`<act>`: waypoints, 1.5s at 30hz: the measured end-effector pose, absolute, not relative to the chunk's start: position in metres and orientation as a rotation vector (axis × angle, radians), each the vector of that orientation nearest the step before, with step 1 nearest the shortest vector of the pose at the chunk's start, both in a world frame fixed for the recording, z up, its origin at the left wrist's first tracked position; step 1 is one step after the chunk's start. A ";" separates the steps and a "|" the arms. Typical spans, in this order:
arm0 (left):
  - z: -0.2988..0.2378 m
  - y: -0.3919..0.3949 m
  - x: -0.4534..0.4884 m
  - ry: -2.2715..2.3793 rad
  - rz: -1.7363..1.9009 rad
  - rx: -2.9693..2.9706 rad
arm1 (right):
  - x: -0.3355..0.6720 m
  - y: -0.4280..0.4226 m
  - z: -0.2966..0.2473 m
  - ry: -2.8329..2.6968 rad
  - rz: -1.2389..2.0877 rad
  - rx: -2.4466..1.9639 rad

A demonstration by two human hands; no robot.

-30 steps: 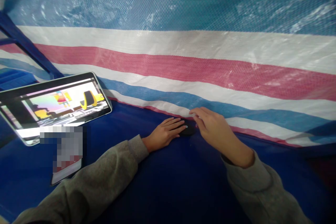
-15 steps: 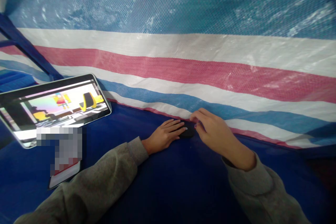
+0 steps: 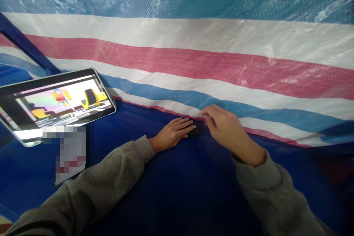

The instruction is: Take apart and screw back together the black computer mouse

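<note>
My left hand (image 3: 172,133) lies flat with its fingers stretched out, the fingertips resting on a small dark, rounded flat object (image 3: 198,129). Part of that object is hidden under the fingers. Just to its right, my right hand (image 3: 226,128) is curled, thumb and fingertips drawn together in a pinch above the object's right edge. A tiny reddish and pale spot shows at those fingertips, too small to name. Both hands are over a dark blue surface (image 3: 177,184), close to where it meets the striped sheet (image 3: 171,57).
A tablet-like screen (image 3: 63,99) with a bright cartoon picture stands tilted at the left. Before it lies a phone-like device (image 3: 71,158), mostly blurred out by pixels, close to my left sleeve. A dark blue frame bar (image 3: 26,46) slants at the far left.
The whole scene sits slightly higher in the picture, as the view has tilted down. My left hand stays on the dark object; my right hand keeps its pinch, its fingers shifting only slightly.
</note>
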State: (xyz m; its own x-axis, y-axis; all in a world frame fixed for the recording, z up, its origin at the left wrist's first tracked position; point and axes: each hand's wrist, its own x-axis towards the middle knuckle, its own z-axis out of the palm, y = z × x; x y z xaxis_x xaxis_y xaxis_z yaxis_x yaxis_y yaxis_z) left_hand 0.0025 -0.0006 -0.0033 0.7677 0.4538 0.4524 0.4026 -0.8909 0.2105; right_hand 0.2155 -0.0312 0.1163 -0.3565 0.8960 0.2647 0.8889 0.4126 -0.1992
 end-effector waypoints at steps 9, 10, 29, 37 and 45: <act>-0.002 -0.001 0.002 0.698 0.758 2.854 | 0.216 -0.031 0.117 -2.341 0.089 -1.489; -0.002 -0.001 0.002 0.699 0.757 2.852 | 0.216 -0.031 0.117 -2.346 0.086 -1.485; -0.004 -0.001 0.001 0.692 0.765 2.844 | 0.216 -0.032 0.117 -2.308 0.025 -1.513; -0.002 -0.001 0.002 0.686 0.756 2.848 | 0.217 -0.029 0.114 -2.258 0.035 -1.527; -0.004 -0.001 0.002 0.691 0.764 2.834 | 0.223 -0.030 0.120 -2.213 0.071 -1.485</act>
State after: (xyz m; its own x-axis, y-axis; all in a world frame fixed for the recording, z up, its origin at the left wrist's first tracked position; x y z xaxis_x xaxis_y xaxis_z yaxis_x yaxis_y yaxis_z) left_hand 0.0021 -0.0012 -0.0036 0.7675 0.4612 0.4452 0.3973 -0.8873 0.2341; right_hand 0.2227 -0.0298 0.1198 -0.3032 0.8856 0.3518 0.8612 0.4127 -0.2967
